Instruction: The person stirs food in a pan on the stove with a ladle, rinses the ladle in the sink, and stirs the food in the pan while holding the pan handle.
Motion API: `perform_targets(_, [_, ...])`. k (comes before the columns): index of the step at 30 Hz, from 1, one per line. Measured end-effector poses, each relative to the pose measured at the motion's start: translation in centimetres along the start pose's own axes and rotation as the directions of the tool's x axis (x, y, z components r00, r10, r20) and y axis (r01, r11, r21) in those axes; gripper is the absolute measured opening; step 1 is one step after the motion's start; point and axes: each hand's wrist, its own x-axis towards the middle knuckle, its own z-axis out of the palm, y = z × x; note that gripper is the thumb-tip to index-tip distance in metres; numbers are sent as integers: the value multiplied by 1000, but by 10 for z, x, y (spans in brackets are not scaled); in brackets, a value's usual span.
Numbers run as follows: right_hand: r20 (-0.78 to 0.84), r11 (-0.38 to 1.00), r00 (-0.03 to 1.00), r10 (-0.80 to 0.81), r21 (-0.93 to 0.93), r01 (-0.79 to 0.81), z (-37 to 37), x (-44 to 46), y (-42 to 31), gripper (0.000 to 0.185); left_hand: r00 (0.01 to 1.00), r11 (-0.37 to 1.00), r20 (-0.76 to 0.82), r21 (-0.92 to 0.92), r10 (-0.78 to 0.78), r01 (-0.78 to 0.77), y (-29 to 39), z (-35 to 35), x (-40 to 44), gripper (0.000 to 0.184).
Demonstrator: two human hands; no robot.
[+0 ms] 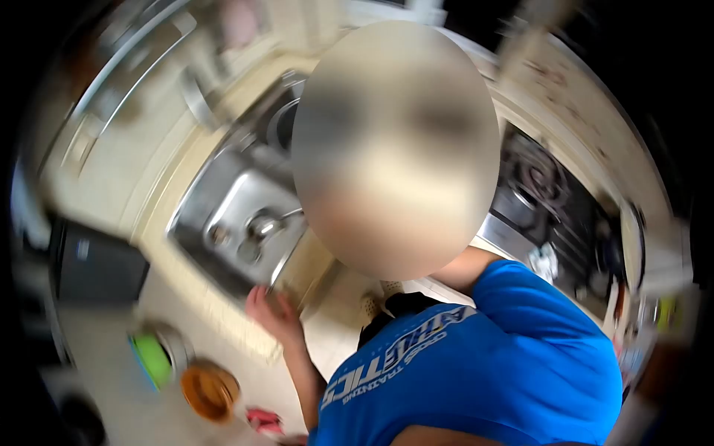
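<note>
My left hand is at the counter edge, just below the near corner of the metal sink. Its fingers look stretched out, with nothing plainly held. Motion smears them, and I cannot tell whether they touch the rim. Inside the sink, a round drain fitting shows. From the blue sleeve, my right forearm runs under a large blurred oval, which hides the right hand and whatever is near it.
A black stove with a crumpled white item is at right. At lower left are a green container, an orange-brown basin and a pink item. A dark box-like object stands at left. My feet are below.
</note>
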Motion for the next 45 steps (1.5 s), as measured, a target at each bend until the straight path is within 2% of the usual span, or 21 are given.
perform_targets(1, [-216, 908, 975, 54, -395, -138, 28, -8, -27, 21, 999, 998, -14, -36, 46, -46, 4, 4, 6, 29])
perform_targets(2, [-312, 939, 946, -93, -343, -21, 20, -13, -11, 22, 996, 996, -2, -34, 87, -87, 5, 8, 11, 29])
perform_targets(3, [-333, 992, 942, -48, -130, 4, 32, -35, -35, 21, 993, 992, 3, -22, 121, -121, 8, 13, 15, 29])
perform_targets(5, [-465, 1000, 885, -26, 0, 29, 36, -67, -58, 19, 986, 982, 11, -89, 167, -166, 18, 21, 19, 28])
perform_targets(7, [-511, 998, 858, -57, -33, 47, 34, -98, -74, 20, 987, 968, 44, -205, 154, -142, 22, 29, 18, 23])
perform_targets(11, [-515, 982, 837, -185, -71, 174, 35, -164, -102, 21, 970, 936, 133, -317, 205, -154, 40, 38, 12, 23])
perform_targets(14, [-567, 958, 773, -283, -126, 258, 33, -217, -125, 19, 952, 925, 198, -348, 232, -153, 61, 40, -4, 22])
perform_targets(18, [-572, 883, 692, -440, -134, 451, 33, -300, -155, 16, 886, 891, 380, -447, 266, -76, 101, 42, -31, 21])
perform_targets(19, [-572, 848, 650, -500, -172, 501, 31, -323, -161, 17, 864, 873, 424, -487, 272, -36, 115, 44, -40, 20])
perform_targets(21, [-543, 763, 586, -602, -174, 622, 33, -375, -169, 18, 849, 863, 420, -500, 320, -78, 146, 48, -58, 19])
perform_targets(23, [-617, 720, 435, -656, -339, 605, 39, -432, -178, 23, 807, 811, 407, -566, 428, -145, 177, 52, -81, 18])
perform_targets(25, [-531, 617, 390, -753, -362, 699, 30, -491, -182, 25, 785, 802, 441, -586, 435, -115, 219, 55, -107, 18])
perform_targets(28, [-549, 503, 195, -813, -493, 710, 22, -575, -184, 29, 730, 721, 419, -678, 539, -143, 278, 58, -153, 19])
perform_targets(31, [-534, 416, 27, -845, -625, 660, 19, -648, -188, 29, 577, 643, 424, -726, 698, -245, 335, 52, -197, 22])
perform_targets(33, [-564, 375, -107, -819, -667, 644, 18, -685, -192, 29, 526, 599, 411, -759, 745, -254, 357, 52, -223, 24])
perform_targets(34, [-571, 356, -135, -810, -661, 661, 14, -703, -195, 29, 496, 590, 429, -773, 755, -231, 368, 50, -232, 24])
perform_targets(38, [-505, 328, -279, -817, -804, 496, -4, -759, -214, 30, 461, 548, 392, -791, 796, -273, 399, 44, -258, 21])
perform_targets(39, [-507, 330, -273, -818, -801, 500, -9, -766, -219, 30, 466, 552, 393, -788, 793, -274, 402, 44, -260, 21])
perform_targets(41, [-417, 326, -327, -848, -897, 299, -20, -778, -227, 29, 428, 529, 382, -791, 819, -308, 410, 47, -264, 21])
perform_targets(43, [-395, 310, -328, -858, -908, 282, -30, -785, -233, 28, 429, 515, 364, -796, 827, -317, 420, 53, -264, 20])
perform_targets(45, [-362, 353, -363, -859, -931, 91, -35, -787, -236, 28, 421, 500, 351, -805, 836, -321, 428, 65, -260, 20])
